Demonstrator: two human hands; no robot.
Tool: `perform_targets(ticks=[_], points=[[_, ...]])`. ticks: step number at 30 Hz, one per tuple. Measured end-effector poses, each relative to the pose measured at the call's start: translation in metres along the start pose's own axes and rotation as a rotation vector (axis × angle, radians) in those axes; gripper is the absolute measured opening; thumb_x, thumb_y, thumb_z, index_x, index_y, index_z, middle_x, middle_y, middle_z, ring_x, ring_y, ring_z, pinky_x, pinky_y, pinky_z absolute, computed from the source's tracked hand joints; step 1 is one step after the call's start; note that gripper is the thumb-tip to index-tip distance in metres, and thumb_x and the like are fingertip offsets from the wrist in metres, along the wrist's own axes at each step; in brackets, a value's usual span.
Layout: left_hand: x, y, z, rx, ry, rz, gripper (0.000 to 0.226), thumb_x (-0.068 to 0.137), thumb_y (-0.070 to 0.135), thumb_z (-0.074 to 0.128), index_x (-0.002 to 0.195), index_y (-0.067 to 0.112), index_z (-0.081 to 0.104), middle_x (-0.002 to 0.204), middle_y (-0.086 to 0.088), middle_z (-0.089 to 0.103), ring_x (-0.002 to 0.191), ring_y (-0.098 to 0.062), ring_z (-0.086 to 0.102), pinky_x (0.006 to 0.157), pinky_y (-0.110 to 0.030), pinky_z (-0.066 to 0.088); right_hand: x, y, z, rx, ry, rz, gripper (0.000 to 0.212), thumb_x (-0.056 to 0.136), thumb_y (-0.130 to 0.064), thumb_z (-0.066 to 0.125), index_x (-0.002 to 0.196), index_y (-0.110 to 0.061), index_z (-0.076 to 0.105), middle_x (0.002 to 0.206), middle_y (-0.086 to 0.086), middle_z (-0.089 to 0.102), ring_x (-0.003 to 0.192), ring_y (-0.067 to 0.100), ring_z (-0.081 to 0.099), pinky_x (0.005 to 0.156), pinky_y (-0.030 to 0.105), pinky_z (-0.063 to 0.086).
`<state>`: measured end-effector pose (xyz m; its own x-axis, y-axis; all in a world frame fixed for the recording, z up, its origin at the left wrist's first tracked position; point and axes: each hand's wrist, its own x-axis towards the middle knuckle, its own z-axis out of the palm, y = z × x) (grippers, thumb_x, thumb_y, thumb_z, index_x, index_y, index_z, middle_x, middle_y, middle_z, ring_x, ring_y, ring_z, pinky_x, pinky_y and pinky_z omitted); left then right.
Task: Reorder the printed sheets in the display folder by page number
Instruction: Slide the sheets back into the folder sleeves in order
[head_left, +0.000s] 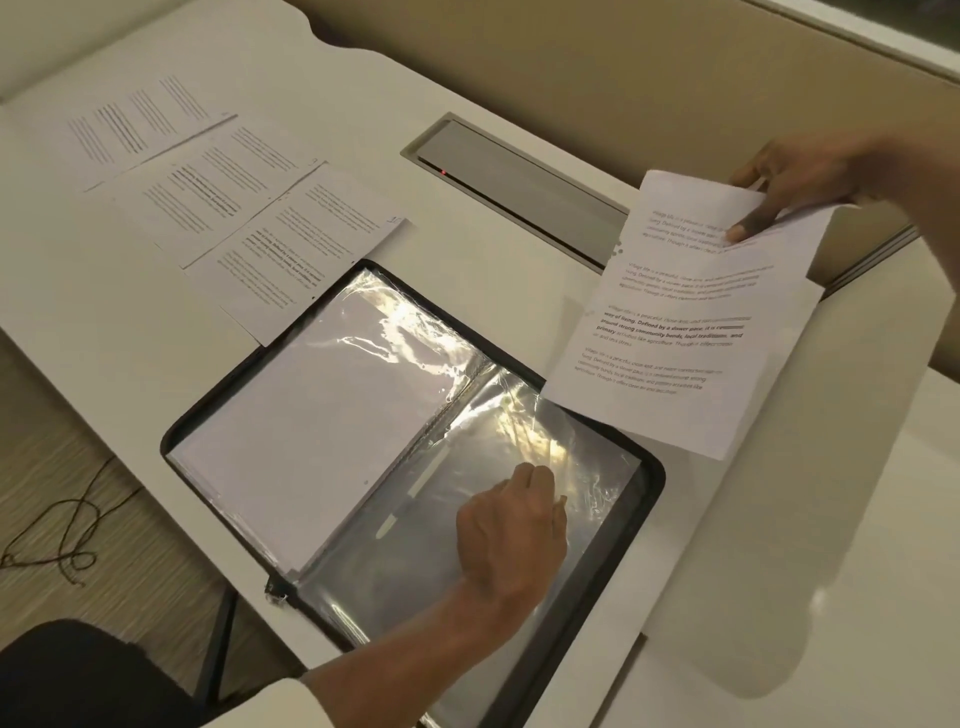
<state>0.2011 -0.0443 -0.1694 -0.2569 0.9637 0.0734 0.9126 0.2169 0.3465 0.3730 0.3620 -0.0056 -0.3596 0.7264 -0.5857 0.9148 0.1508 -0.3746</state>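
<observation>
The display folder (653, 480) lies open on the near surface (779, 571). The left hand (511, 525), fingers curled, pinches its right-hand clear sleeve (597, 467). The right hand (795, 176) pinches a printed sheet (685, 332) over the folder's far right corner. More sheets (208, 192) lie far left.

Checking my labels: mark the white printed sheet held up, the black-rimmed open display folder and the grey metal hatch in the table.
White printed sheet (691, 332): head view, middle of the page.
Black-rimmed display folder (649, 493): head view, right rim.
Grey metal hatch (524, 189): head view, lid centre.
</observation>
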Motion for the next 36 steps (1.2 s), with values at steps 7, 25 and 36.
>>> perform_targets(ticks=[7, 25, 36], points=[[-0.001, 0.002, 0.002, 0.024, 0.032, 0.083, 0.032, 0.078, 0.033, 0.092, 0.073, 0.02, 0.062, 0.06, 0.007, 0.054, 0.044, -0.008, 0.048, 0.041, -0.025, 0.049, 0.029, -0.023, 0.028, -0.036, -0.031, -0.035, 0.031, 0.08, -0.017, 0.09, 0.109, -0.016, 0.079, 0.095, 0.004, 0.082, 0.087, 0.031, 0.079, 0.081, 0.039, 0.062], [-0.004, 0.009, 0.004, 0.09, -0.138, 0.208, 0.03, 0.069, 0.022, 0.094, 0.082, 0.018, 0.067, 0.066, 0.003, 0.059, 0.049, -0.01, 0.052, 0.048, -0.026, 0.051, 0.055, -0.026, 0.027, 0.024, 0.04, -0.084, 0.018, 0.076, -0.02, 0.093, 0.069, -0.028, 0.079, 0.087, 0.006, 0.079, 0.074, 0.025, 0.071, 0.07, 0.029, 0.054], [0.007, 0.027, -0.014, 0.158, -0.215, 0.157, 0.047, 0.047, 0.022, 0.103, 0.076, 0.017, 0.066, 0.063, 0.002, 0.057, 0.048, -0.011, 0.051, 0.048, -0.026, 0.044, 0.062, -0.022, 0.03, -0.03, 0.053, -0.165, 0.021, 0.077, -0.028, 0.093, 0.092, -0.022, 0.08, 0.092, 0.001, 0.081, 0.08, 0.024, 0.076, 0.08, 0.038, 0.06]])
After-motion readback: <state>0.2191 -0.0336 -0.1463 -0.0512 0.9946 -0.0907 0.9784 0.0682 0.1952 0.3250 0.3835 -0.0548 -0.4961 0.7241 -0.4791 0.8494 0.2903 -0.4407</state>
